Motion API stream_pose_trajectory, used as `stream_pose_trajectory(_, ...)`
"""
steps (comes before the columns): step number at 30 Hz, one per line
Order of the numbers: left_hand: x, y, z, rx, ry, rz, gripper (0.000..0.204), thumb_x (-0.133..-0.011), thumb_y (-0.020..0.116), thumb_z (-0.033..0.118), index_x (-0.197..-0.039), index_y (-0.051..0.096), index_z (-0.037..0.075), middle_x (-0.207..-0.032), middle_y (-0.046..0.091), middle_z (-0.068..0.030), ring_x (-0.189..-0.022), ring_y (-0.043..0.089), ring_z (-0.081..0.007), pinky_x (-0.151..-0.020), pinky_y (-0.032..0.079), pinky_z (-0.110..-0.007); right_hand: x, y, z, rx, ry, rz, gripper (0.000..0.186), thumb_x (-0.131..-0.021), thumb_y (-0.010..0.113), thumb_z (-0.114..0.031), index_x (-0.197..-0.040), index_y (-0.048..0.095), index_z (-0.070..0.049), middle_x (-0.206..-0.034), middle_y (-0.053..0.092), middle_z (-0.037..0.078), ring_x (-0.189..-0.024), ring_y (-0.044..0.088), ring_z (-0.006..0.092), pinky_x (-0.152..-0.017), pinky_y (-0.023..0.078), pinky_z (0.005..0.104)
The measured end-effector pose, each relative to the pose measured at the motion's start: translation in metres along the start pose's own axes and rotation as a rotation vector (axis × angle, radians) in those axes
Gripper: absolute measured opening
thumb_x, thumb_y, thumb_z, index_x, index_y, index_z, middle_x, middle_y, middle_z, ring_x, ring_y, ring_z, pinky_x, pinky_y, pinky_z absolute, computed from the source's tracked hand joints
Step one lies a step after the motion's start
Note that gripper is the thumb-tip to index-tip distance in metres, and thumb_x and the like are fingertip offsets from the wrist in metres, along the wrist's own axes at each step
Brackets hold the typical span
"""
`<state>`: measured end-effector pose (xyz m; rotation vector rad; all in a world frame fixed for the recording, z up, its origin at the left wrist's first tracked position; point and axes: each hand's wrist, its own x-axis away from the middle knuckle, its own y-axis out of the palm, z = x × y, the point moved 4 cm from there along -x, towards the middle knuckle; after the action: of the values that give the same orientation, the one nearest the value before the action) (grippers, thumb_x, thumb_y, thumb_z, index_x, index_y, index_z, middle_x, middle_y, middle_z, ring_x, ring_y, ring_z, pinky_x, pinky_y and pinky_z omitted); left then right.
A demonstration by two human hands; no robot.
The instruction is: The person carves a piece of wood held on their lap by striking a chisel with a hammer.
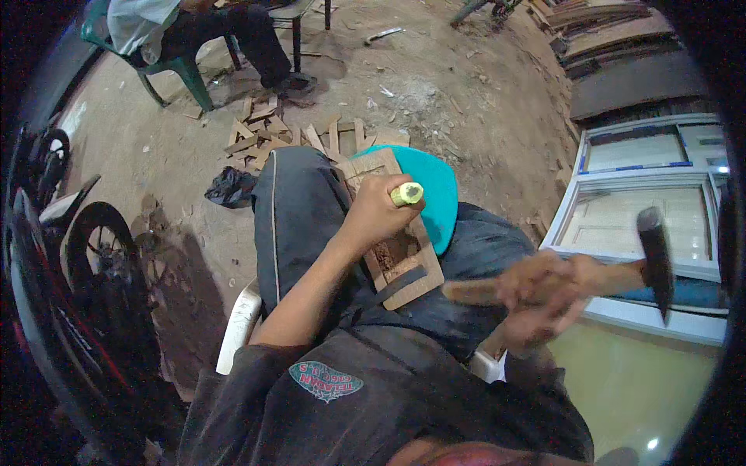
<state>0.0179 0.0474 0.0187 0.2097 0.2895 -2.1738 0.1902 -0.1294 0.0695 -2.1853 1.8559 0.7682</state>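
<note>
A wooden board (421,288) lies across my lap, with a rough hollow cut into its face and a dark strap (401,284) across its lower end. Over the board my left hand (379,211) is closed round a yellow-handled chisel (407,194), held upright with its butt facing up. The chisel's blade is hidden below the fist. Out to the right, my right hand (544,291) grips a hammer (657,252) by its wooden handle, raised clear of the chisel. That hand is blurred by motion. Under the board's far side shows a teal plastic seat (437,190).
Wood offcuts (260,140) and a black plastic bag (231,187) lie on the dirt floor ahead. White-framed panels (645,210) and stacked boards (614,46) line the right. A motorcycle (101,241) stands left. Another person (233,35) sits on a green chair (183,74) at the far left.
</note>
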Motion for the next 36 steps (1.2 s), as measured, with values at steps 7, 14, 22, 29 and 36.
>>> stream_pose_trajectory(7, -0.001, -0.002, -0.005, 0.071, -0.096, 0.038, 0.015, -0.073, 0.068, 0.012, -0.076, 0.062, -0.001, -0.065, 0.060, -0.0138, -0.058, 0.059, -0.0216, -0.058, 0.046, -0.033, -0.073, 0.056, -0.037, 0.973, 0.611, 0.386, 0.019, -0.098, 0.045, -0.021, -0.095, 0.048, -0.002, -0.058, 0.043, 0.000, -0.043, 0.038, 0.0069, -0.038, 0.031, 0.0225)
stream_pose_trajectory(14, -0.016, -0.010, -0.003, 0.002, -0.216, -0.006, 0.022, -0.082, 0.068, 0.023, -0.077, 0.061, 0.003, -0.067, 0.059, -0.0005, -0.062, 0.052, -0.0090, -0.059, 0.043, -0.029, -0.072, 0.057, -0.035, 0.616, 0.675, 0.499, 0.021, -0.100, 0.041, -0.022, -0.104, 0.046, -0.002, -0.058, 0.040, 0.000, -0.041, 0.034, 0.0047, -0.038, 0.030, 0.0198)
stream_pose_trajectory(22, -0.033, 0.013, -0.014, -0.108, -0.224, -0.205, 0.023, -0.080, 0.069, 0.023, -0.081, 0.062, 0.001, -0.069, 0.062, -0.0053, -0.064, 0.056, -0.0123, -0.061, 0.046, -0.031, -0.051, 0.045, -0.029, 0.549, 0.623, 0.554, 0.021, -0.100, 0.041, -0.021, -0.102, 0.048, -0.002, -0.059, 0.041, 0.000, -0.041, 0.035, 0.0048, -0.038, 0.029, 0.0195)
stream_pose_trajectory(29, -0.035, 0.019, -0.021, -0.121, -0.231, -0.224, 0.023, -0.079, 0.070, 0.023, -0.084, 0.062, 0.002, -0.078, 0.063, -0.0063, -0.070, 0.058, -0.0138, -0.065, 0.047, -0.031, -0.057, 0.025, -0.059, 0.413, 0.299, 0.564, 0.034, -0.097, 0.047, -0.036, -0.100, 0.047, -0.002, -0.061, 0.044, 0.002, -0.041, 0.038, 0.0076, -0.036, 0.033, 0.0222)
stream_pose_trajectory(36, -0.036, 0.017, -0.017, -0.161, -0.163, -0.166, 0.022, -0.076, 0.064, 0.018, -0.072, 0.056, -0.002, -0.059, 0.055, -0.0065, -0.056, 0.050, -0.0114, -0.054, 0.042, -0.032, -0.026, 0.009, 0.004, 0.984, 0.466, 0.374, 0.029, -0.094, 0.054, -0.033, -0.098, 0.051, -0.004, -0.063, 0.048, 0.005, -0.042, 0.043, 0.0140, -0.039, 0.039, 0.0285)
